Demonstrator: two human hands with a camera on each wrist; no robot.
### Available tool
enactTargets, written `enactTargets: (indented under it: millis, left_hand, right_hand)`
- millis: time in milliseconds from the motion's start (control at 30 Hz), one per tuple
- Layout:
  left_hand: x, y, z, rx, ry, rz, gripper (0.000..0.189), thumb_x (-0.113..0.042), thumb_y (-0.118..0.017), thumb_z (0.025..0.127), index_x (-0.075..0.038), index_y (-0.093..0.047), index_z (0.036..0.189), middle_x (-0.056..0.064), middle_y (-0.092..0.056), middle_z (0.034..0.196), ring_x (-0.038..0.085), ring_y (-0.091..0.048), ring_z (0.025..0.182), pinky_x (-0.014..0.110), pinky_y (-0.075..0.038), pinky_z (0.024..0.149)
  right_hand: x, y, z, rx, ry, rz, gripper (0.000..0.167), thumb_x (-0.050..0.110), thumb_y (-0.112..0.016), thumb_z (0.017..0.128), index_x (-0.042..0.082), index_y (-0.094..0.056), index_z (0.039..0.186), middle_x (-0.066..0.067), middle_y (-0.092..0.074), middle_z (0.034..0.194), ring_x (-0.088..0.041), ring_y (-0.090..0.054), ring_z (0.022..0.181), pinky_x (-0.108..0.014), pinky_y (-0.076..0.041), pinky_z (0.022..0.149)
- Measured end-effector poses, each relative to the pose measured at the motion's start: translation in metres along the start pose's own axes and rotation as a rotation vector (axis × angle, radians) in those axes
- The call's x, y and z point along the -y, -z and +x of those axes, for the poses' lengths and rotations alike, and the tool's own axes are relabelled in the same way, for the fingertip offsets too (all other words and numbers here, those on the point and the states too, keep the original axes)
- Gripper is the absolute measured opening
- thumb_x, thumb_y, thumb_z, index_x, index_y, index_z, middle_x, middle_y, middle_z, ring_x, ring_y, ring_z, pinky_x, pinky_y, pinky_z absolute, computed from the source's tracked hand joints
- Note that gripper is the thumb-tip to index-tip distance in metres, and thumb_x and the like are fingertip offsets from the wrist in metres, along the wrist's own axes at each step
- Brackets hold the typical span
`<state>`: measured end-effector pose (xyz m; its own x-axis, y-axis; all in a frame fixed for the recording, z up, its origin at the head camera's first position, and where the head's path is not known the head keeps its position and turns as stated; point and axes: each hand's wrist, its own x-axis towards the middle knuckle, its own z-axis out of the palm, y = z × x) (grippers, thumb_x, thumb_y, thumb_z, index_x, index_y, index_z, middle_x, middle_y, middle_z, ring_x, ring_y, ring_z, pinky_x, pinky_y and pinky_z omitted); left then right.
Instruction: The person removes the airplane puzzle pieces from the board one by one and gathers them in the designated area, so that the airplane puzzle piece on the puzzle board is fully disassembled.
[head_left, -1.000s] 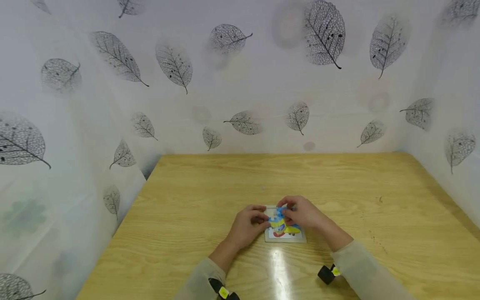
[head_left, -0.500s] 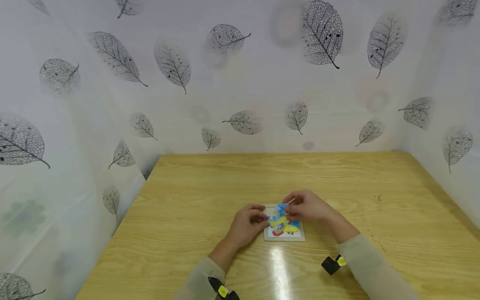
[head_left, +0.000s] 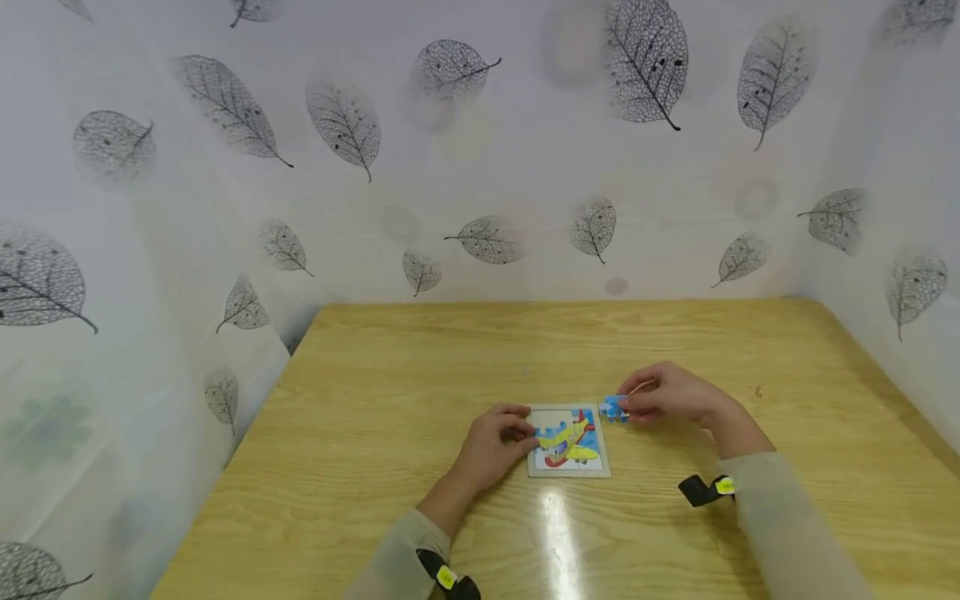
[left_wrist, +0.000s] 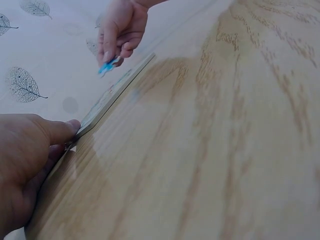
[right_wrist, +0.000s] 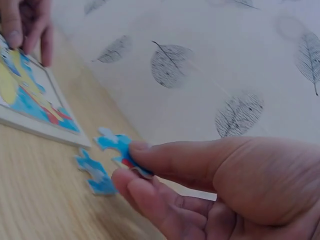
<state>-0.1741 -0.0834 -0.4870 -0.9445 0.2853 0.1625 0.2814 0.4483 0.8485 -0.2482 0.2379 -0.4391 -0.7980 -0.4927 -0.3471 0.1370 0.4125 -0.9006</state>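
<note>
A square jigsaw puzzle tray [head_left: 570, 472] with a yellow airplane picture lies on the table, its upper left part bare of pieces. My left hand [head_left: 491, 446] holds the tray's left edge, thumb on the rim in the left wrist view. To the right of the tray, my right hand [head_left: 671, 396] pinches a blue puzzle piece [right_wrist: 120, 145] with a bit of red on it, between thumb and fingers. Just below it in the right wrist view is a second blue puzzle piece [right_wrist: 96, 174]; I cannot tell whether it touches the table.
The wooden table [head_left: 420, 358] stretches out around the tray. Behind it and at both sides hangs a white curtain [head_left: 525, 167] printed with dark leaves. A black wrist strap [head_left: 701, 490] is on the right sleeve.
My right hand has moved right, from over the tray's top to beside it, carrying blue puzzle piece material off the picture. The red airplane tail is now uncovered. My left hand stays put.
</note>
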Motion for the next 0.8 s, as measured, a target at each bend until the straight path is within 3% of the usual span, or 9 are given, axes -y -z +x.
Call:
enactTargets:
  millis: [333, 567, 800]
  left_hand:
    - [0.0, 0.001, 0.0, 0.004, 0.033, 0.017, 0.01, -0.012, -0.076, 0.089, -0.006, -0.076, 0.097, 0.007, -0.064, 0.128, 0.014, -0.068, 0.096, 0.018, -0.055, 0.082]
    - [0.0, 0.001, -0.001, 0.001, 0.023, 0.0, 0.01, -0.012, -0.076, 0.088, -0.005, -0.076, 0.096, 0.009, -0.064, 0.128, 0.017, -0.069, 0.096, 0.019, -0.056, 0.082]
    - [-0.001, -0.001, 0.001, 0.001, 0.022, -0.014, 0.01, -0.012, -0.077, 0.088, -0.005, -0.076, 0.096, 0.009, -0.064, 0.127, 0.018, -0.068, 0.096, 0.02, -0.056, 0.082]
  right_hand:
    - [-0.01, 0.028, -0.02, -0.018, -0.044, -0.034, 0.036, 0.016, -0.071, 0.093, -0.012, -0.063, 0.114, -0.008, -0.073, 0.093, -0.017, -0.072, 0.08, -0.034, -0.062, 0.075]
    - [-0.016, 0.029, -0.02, -0.091, -0.089, -0.132, 0.03, 0.017, -0.076, 0.089, -0.007, -0.07, 0.104, -0.004, -0.073, 0.085, -0.013, -0.069, 0.075, -0.029, -0.061, 0.071]
    - [-0.014, 0.023, -0.021, -0.159, -0.08, -0.245, 0.024, 0.016, -0.078, 0.086, -0.005, -0.071, 0.095, -0.003, -0.072, 0.079, -0.013, -0.065, 0.069, -0.027, -0.058, 0.064]
